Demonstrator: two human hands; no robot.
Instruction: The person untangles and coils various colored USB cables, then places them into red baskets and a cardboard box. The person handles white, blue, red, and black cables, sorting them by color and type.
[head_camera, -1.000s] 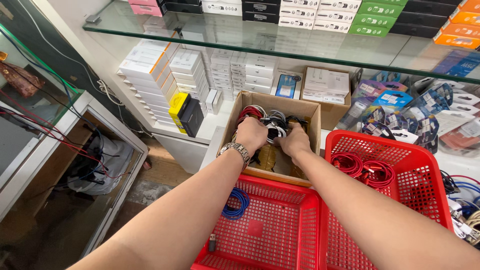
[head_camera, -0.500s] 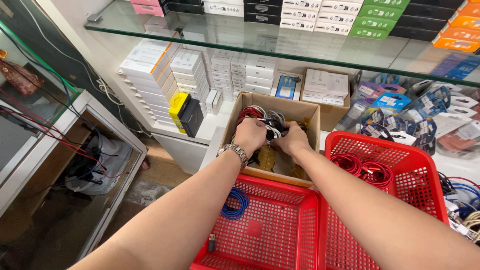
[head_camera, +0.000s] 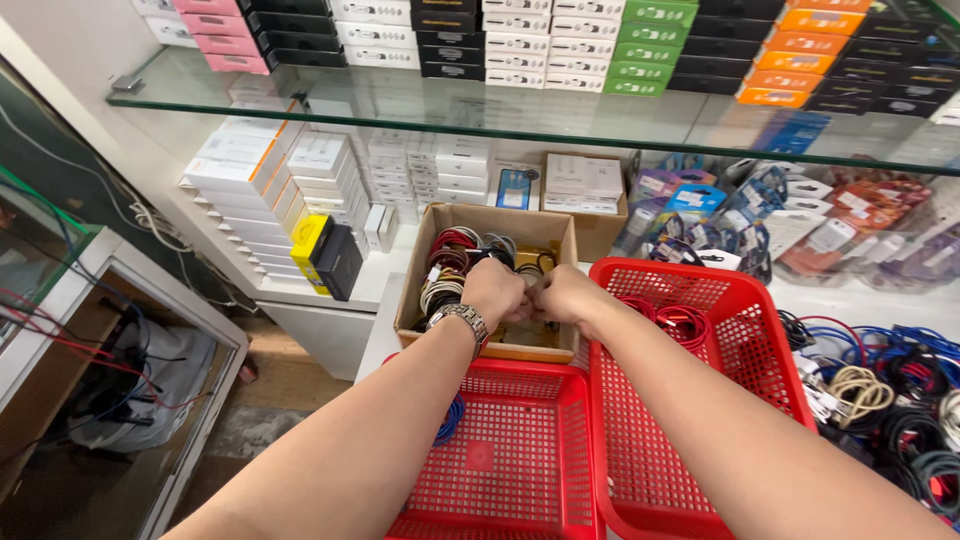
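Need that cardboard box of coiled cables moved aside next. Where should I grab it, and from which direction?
Judging by its pose, take the cardboard box by its two long side walls, coming down from above. It is open-topped, so the rims are free, though the left hand and right hand are over it now. The red basket crowds its right wall, so the left is easier.

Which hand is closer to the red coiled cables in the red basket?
The right hand. It is at the cardboard box's right edge, next to the tall red basket holding the red cables. The left hand sits farther over the box.
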